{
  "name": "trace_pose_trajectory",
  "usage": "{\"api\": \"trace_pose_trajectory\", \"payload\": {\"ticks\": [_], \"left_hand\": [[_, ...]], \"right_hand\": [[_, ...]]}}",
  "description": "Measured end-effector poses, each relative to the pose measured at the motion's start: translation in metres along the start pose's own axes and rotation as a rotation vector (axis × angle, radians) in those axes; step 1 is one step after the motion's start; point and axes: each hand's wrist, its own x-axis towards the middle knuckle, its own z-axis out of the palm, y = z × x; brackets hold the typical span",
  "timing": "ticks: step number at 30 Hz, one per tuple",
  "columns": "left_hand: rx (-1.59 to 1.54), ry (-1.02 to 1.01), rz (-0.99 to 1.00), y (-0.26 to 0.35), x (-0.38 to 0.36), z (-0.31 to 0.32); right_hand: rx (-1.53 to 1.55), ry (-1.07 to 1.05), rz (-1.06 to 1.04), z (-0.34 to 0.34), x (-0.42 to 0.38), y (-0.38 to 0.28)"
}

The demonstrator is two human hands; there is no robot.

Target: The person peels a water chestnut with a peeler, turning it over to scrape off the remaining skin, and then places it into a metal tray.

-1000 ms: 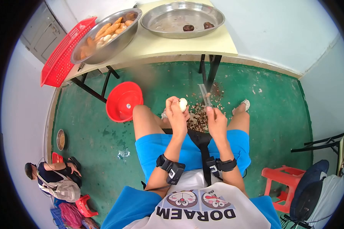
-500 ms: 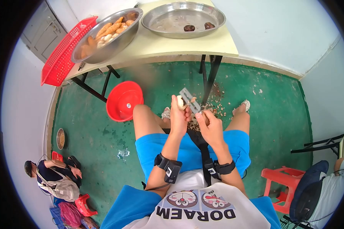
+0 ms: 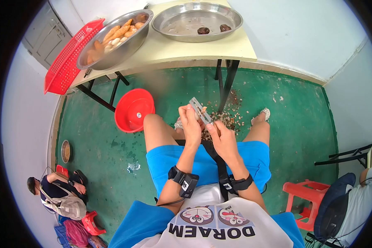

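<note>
My left hand (image 3: 191, 127) is closed round a small pale peeled vegetable (image 3: 196, 116), mostly hidden by the fingers and the tool. My right hand (image 3: 223, 138) grips the handle end of a slotted metal peeler (image 3: 201, 110), its flat blade lying across the vegetable. A bit of brownish peel clings to the blade. Below both hands, peelings (image 3: 225, 120) are scattered on the green floor between my feet.
On the table (image 3: 173, 53) stand a steel bowl (image 3: 140, 39) of orange and white peeled vegetables, a steel tray (image 3: 182, 38) with two dark round pieces, and a red basket (image 3: 62, 74). A red basin (image 3: 126, 120) sits left of my knee. People sit at both sides; a red stool (image 3: 304, 190) stands right.
Both hands have shifted slightly left, and the peeler has slid over the vegetable, covering more of it. The seated person at left has moved an arm.
</note>
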Motion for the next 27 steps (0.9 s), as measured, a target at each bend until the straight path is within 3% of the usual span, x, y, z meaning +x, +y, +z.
{"api": "trace_pose_trajectory", "payload": {"ticks": [5, 8, 13, 15, 17, 19, 22, 24, 25, 27], "left_hand": [[0.113, -0.049, 0.15, -0.005, 0.003, -0.009], [0.15, -0.217, 0.351, -0.011, -0.012, 0.0], [-0.108, -0.144, -0.048, 0.0, 0.0, 0.001], [-0.108, -0.176, -0.08, 0.001, -0.001, -0.004], [-0.27, -0.218, -0.253, 0.003, -0.002, -0.004], [-0.267, -0.258, -0.289, 0.002, 0.003, -0.007], [-0.25, -0.313, -0.327, 0.0, 0.003, -0.009], [-0.233, -0.334, -0.325, 0.0, 0.002, -0.009], [-0.206, -0.343, -0.344, 0.0, 0.002, -0.01], [-0.179, -0.352, -0.364, 0.001, 0.003, -0.011]], "right_hand": [[0.027, 0.032, 0.053, 0.0, 0.001, -0.005], [-0.016, 0.143, 0.12, 0.001, 0.014, 0.027], [0.147, 0.278, 0.23, -0.012, 0.019, 0.053], [0.309, 0.244, 0.276, -0.014, 0.019, 0.05], [0.755, -0.046, 0.583, -0.025, 0.016, 0.03], [0.857, -0.086, 0.623, -0.022, 0.016, 0.029], [0.787, -0.012, 0.543, -0.017, 0.012, 0.028], [0.567, 0.054, 0.248, -0.01, 0.012, 0.037], [0.568, 0.054, 0.247, -0.007, 0.011, 0.039], [0.198, 0.111, -0.027, -0.002, 0.008, 0.041]]}}
